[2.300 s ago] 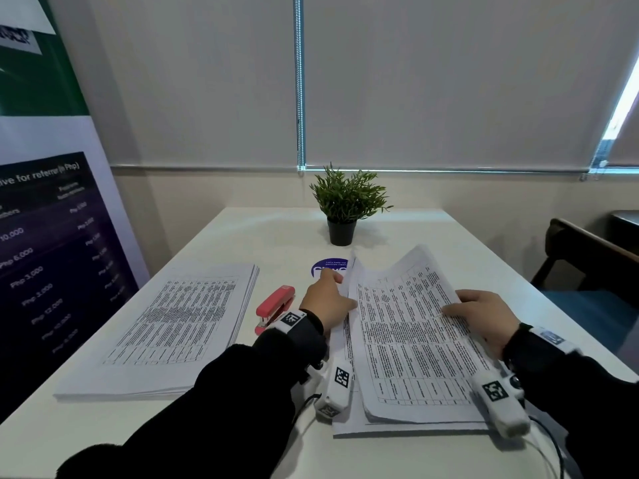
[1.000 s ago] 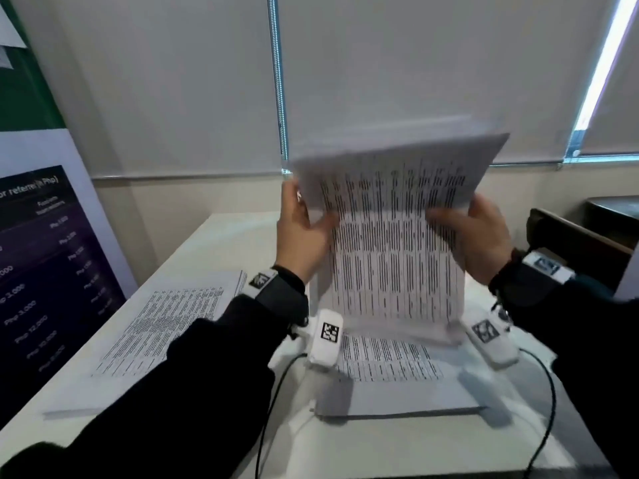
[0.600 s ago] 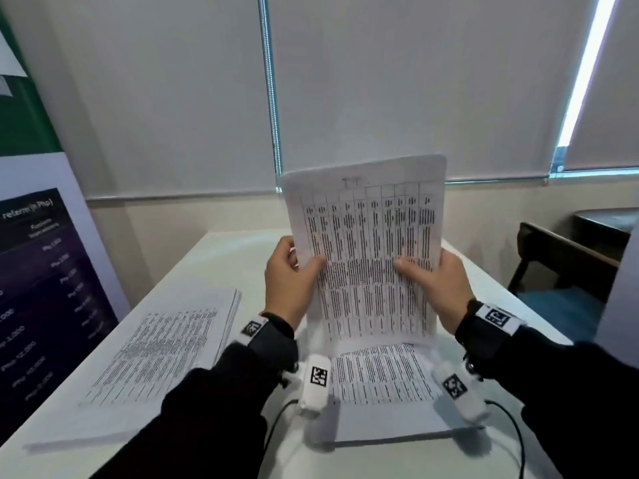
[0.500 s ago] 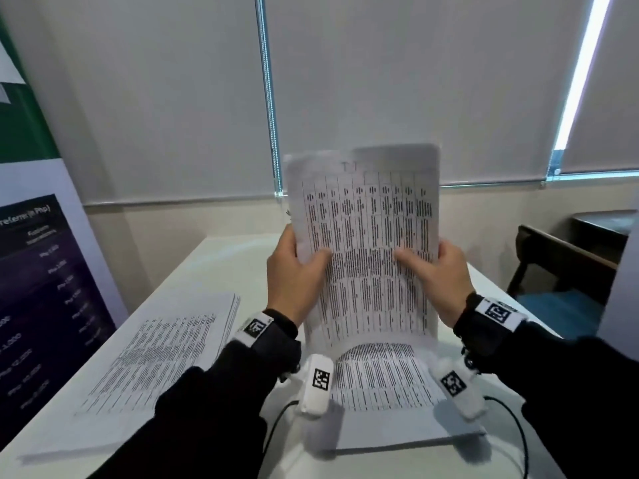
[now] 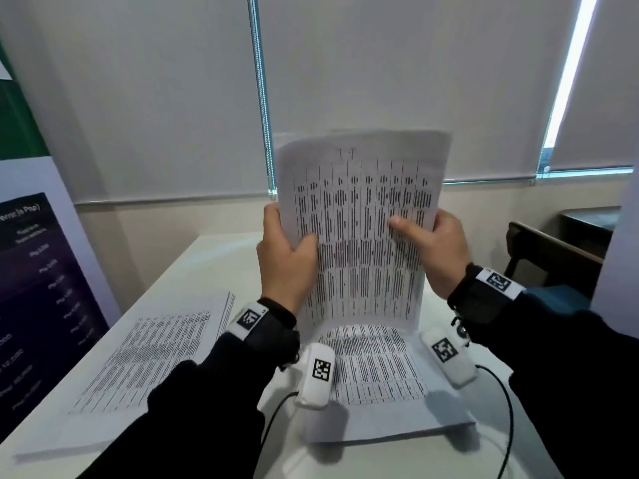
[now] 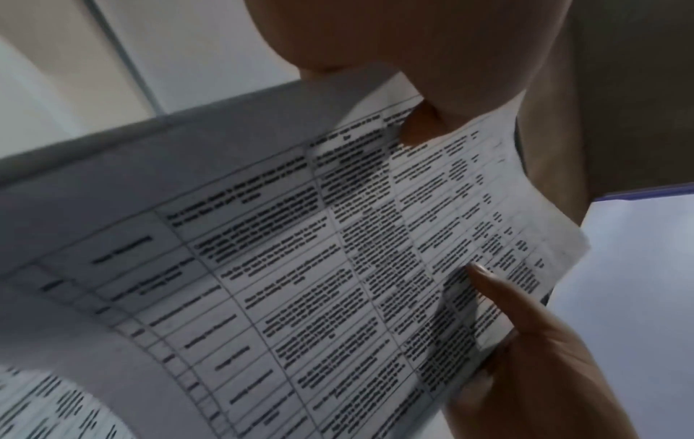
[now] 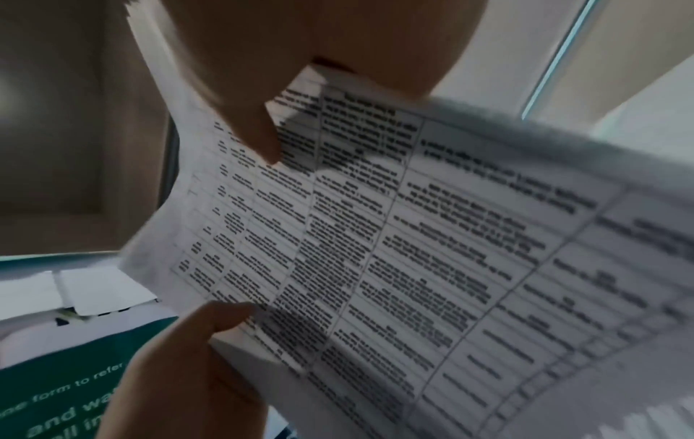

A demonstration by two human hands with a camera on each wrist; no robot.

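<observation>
Sheaf of printed sheets [image 5: 359, 236] upright, long axis vertical, left hand [image 5: 285, 261] and right hand [image 5: 439, 257] each pinching a side edge mid-height; bottom edge directly over the flat paper stack [image 5: 380, 423].

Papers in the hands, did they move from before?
Yes. The held papers lay flat on the table; now they stand upright, top edge above the window ledge.
</observation>
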